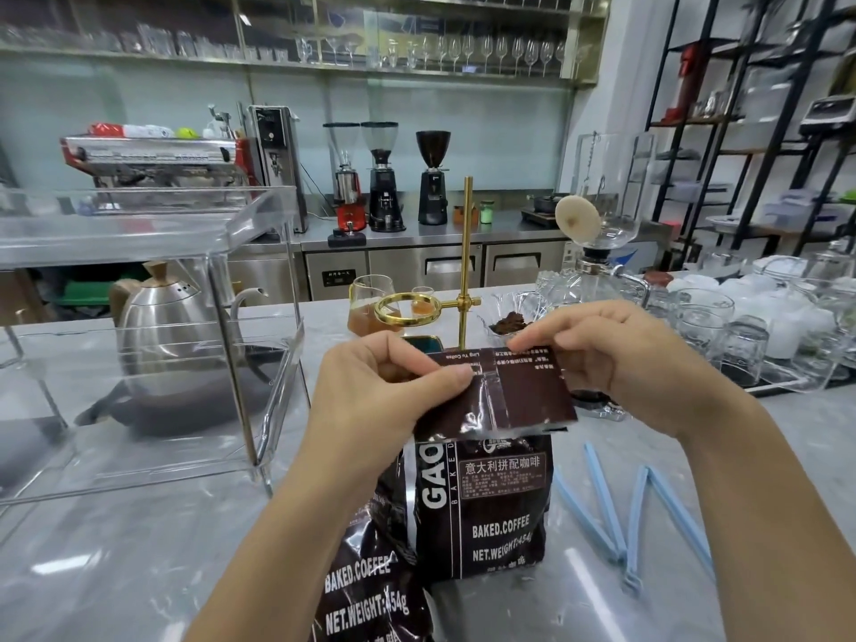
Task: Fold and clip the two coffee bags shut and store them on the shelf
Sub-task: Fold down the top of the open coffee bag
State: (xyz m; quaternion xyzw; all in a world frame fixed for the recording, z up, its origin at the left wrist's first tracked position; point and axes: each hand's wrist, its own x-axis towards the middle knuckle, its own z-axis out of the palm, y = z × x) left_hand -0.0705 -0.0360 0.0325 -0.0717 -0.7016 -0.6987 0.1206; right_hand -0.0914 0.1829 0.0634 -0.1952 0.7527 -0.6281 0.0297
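Observation:
A dark brown coffee bag [491, 507] stands upright on the grey counter in front of me. Its top flap [519, 391] is folded over toward me. My left hand [370, 391] pinches the flap's left end, and my right hand [616, 349] pinches its upper right corner. A second coffee bag [370, 590] lies tilted at the front left of the first, its top hidden behind my left forearm. Two open light-blue bag clips [634, 525] lie on the counter to the right of the bags. A clear acrylic shelf [259, 317] stands at the left.
A steel gooseneck kettle [162, 317] sits inside the acrylic shelf. Behind the bags stand a gold pour-over stand [463, 289], a glass server and a dish of coffee grounds [509, 324]. A tray of upturned glasses [741, 335] fills the right side.

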